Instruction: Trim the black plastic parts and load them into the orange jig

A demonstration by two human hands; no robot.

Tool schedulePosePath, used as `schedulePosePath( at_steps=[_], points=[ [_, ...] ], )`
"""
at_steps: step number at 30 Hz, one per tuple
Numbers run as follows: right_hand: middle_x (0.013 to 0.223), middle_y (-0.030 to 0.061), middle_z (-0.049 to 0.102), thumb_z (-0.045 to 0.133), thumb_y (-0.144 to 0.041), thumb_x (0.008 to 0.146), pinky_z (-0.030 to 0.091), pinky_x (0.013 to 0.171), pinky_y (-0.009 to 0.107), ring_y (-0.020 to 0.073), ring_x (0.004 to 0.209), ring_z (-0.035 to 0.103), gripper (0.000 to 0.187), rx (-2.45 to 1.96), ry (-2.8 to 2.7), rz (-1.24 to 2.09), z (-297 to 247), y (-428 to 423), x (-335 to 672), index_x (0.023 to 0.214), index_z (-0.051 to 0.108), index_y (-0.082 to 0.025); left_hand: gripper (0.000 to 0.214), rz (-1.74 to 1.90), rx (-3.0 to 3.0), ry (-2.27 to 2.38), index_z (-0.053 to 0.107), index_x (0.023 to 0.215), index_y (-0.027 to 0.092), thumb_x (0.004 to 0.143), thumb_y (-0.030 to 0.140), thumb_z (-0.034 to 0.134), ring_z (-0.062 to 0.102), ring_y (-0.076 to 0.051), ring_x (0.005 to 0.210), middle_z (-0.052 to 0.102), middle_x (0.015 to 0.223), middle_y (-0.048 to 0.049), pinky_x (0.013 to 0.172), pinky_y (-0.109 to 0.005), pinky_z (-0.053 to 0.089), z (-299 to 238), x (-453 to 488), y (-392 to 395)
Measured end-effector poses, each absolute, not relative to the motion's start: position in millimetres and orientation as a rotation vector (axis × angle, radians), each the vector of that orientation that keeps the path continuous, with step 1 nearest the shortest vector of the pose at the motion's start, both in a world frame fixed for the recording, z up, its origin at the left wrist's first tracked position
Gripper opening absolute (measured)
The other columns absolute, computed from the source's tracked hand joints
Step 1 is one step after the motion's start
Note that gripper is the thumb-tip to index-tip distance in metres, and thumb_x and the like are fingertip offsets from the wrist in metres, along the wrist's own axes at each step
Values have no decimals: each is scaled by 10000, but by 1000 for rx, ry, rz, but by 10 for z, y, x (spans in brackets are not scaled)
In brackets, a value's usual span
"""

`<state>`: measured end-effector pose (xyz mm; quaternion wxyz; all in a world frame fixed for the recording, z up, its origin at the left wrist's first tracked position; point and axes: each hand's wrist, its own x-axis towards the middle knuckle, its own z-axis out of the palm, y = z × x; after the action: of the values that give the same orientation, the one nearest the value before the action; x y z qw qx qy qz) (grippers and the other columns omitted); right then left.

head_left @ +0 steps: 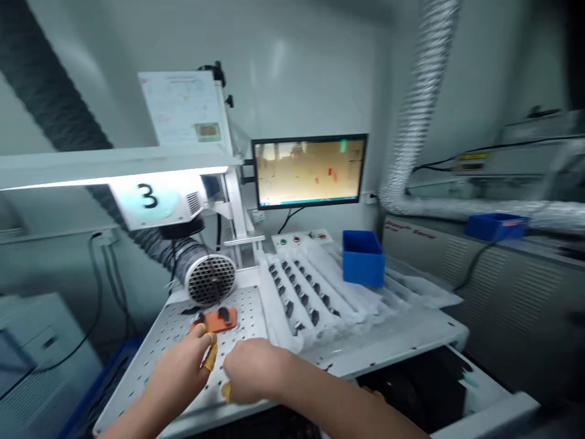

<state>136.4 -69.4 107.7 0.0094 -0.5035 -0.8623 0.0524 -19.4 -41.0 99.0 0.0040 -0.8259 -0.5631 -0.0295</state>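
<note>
My left hand (183, 361) wears yellow finger cots and reaches to the near left end of an orange fixture block (213, 322). Its fingers are bent together beside a small dark part (200, 317) at that end; what they grip, if anything, is hidden. A second small dark part (223, 314) stands on the block's right side. Just right of it, my right hand (253, 371) is closed above the perforated white plate (249, 314), a yellow cot showing at a fingertip. Blur and the back of the hand hide whatever it may hold.
Rows of small dark parts (303, 297) lie on white padded sheeting (338, 299) at right, with a blue bin (363, 259) behind. A round grille-ended duct (211, 279) stands behind the block. A marking head labelled 3 (155, 201) hangs overhead; a monitor (311, 172) is on the wall.
</note>
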Motion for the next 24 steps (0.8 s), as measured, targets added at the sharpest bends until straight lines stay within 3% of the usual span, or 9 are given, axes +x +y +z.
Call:
schedulePosePath(
  at_steps=[4, 9, 13, 17, 20, 24],
  points=[
    [841, 127, 699, 569, -204, 799, 432, 555, 283, 266, 762, 667, 161, -1643, -2537, 96, 761, -407, 1164, 881, 675, -116, 227, -194, -2423, -2133, 611, 883, 261, 840, 205, 395, 606, -178, 815, 606, 993, -16, 577, -244, 378, 831, -959, -559],
    [877, 77, 668, 425, -147, 884, 380, 615, 268, 209, 787, 635, 180, -1625, -2373, 50, 427, -236, 1135, 874, 605, -144, 206, -361, -2268, -2319, 618, 912, 241, 852, 244, 421, 602, -169, 836, 621, 1006, -19, 644, -235, 409, 655, -1150, -440],
    [813, 16, 634, 457, -158, 878, 335, 612, 245, 159, 725, 588, 136, -1483, -2288, 109, 255, -210, 1190, 790, 559, -174, 199, -366, -2166, -2267, 564, 1015, 188, 855, 224, 451, 565, -223, 977, 588, 1071, -90, 736, -277, 419, 486, -911, -262],
    [764, -4, 615, 454, -135, 876, 303, 582, 245, 145, 672, 555, 154, -1437, -2233, 138, 172, -166, 1208, 751, 530, -180, 207, -395, -2060, -2287, 545, 952, 157, 833, 83, 393, 552, -220, 944, 581, 1015, -102, 761, -292, 418, 387, -840, -131],
    [752, -7, 611, 448, -134, 881, 292, 570, 246, 142, 655, 547, 169, -1435, -2220, 158, 170, -150, 1202, 737, 523, -180, 337, -446, -2186, -2189, 585, 966, 159, 787, -18, 360, 532, -197, 979, 579, 1043, -92, 821, -276, 416, 389, -929, -62],
    [751, -7, 610, 464, -136, 869, 290, 571, 248, 145, 664, 547, 153, -1437, -2224, 199, 194, -152, 1200, 739, 531, -181, 521, -283, -2413, -1842, 595, 1146, 202, 762, -57, 357, 464, -220, 1105, 568, 1171, -78, 919, -320, 387, 441, -1108, 3]
  ],
)
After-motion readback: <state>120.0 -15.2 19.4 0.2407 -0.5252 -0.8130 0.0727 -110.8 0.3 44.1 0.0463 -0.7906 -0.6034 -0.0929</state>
